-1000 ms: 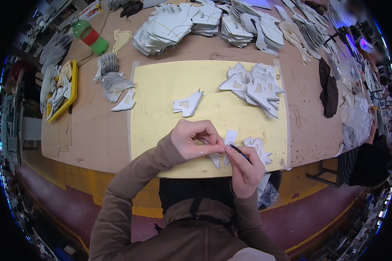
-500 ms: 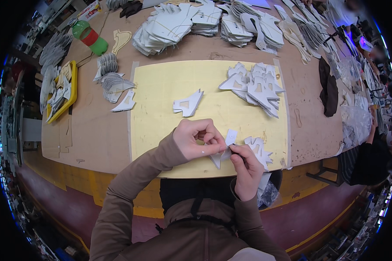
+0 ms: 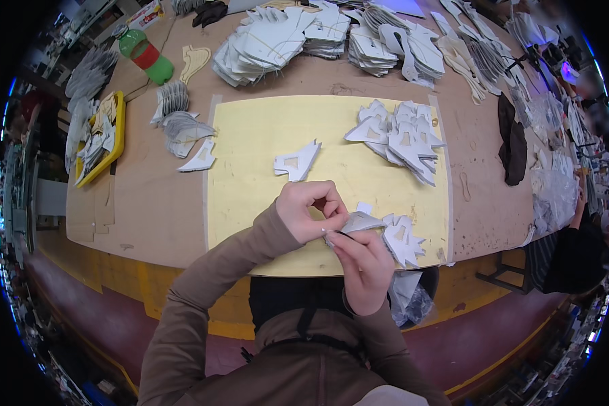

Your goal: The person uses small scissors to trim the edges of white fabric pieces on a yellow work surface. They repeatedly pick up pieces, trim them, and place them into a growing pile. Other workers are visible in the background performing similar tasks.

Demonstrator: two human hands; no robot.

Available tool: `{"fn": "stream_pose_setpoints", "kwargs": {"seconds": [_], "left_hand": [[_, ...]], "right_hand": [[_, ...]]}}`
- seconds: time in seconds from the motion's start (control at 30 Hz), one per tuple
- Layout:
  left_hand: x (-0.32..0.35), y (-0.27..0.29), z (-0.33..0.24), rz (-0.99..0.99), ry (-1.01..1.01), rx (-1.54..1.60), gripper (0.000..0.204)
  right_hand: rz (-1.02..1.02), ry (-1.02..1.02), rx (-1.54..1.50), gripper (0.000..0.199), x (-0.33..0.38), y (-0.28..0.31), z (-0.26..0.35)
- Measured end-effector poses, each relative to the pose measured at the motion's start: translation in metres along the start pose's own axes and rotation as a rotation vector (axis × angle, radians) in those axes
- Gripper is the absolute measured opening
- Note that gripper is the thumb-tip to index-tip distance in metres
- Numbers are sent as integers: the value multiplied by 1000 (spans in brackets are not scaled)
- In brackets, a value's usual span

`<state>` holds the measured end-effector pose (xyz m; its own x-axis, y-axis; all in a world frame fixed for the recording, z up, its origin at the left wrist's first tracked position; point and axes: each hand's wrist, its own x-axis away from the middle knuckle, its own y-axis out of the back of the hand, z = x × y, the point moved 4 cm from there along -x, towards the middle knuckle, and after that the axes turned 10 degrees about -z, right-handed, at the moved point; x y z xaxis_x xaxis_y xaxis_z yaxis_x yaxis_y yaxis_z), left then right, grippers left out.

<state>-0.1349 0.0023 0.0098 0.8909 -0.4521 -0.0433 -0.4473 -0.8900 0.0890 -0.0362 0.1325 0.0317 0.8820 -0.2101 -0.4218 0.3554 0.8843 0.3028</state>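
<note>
Over the near part of the yellow sheet (image 3: 250,142), my two hands meet at a pale grey-white cut piece (image 3: 363,221). Thumb and forefinger of my left hand (image 3: 310,213) pinch its edge. My right hand (image 3: 367,271) is closed at the piece's near edge, a thin dark thing (image 3: 343,235) showing by its fingertips; its kind is unclear. A small white speck sits at the fingertips. Right of the hands lies a small group of spiky white cut pieces (image 3: 403,238). Beyond my left hand rests a single white piece with a cut-out window (image 3: 304,161).
A heap of similar white pieces (image 3: 402,139) covers the sheet's far right. Tall white stacks (image 3: 260,47) line the back. To the left stand a green bottle (image 3: 157,68), a yellow tray (image 3: 118,139) of pieces and grey stacks (image 3: 186,132). Dark cloth (image 3: 512,139) lies right.
My right hand has moved left and nearer my left hand's fingertips. The held piece has turned, now showing a broader grey-white face to the right. The view has shifted slightly.
</note>
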Motion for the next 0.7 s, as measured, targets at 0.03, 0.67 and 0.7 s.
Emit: {"fn": "stream_pose_setpoints", "kwargs": {"seconds": [0.03, 0.67, 0.7], "left_hand": [[-1, 0, 0, -4, 1, 4, 30], [-20, 64, -2, -403, -319, -718, 34], [-19, 70, 6, -387, -209, -733, 36]], "right_hand": [[39, 66, 114, 31, -3, -4, 3], [-303, -401, 321, 24, 8, 81, -42], [-249, -391, 370, 29, 6, 84, -47]]}}
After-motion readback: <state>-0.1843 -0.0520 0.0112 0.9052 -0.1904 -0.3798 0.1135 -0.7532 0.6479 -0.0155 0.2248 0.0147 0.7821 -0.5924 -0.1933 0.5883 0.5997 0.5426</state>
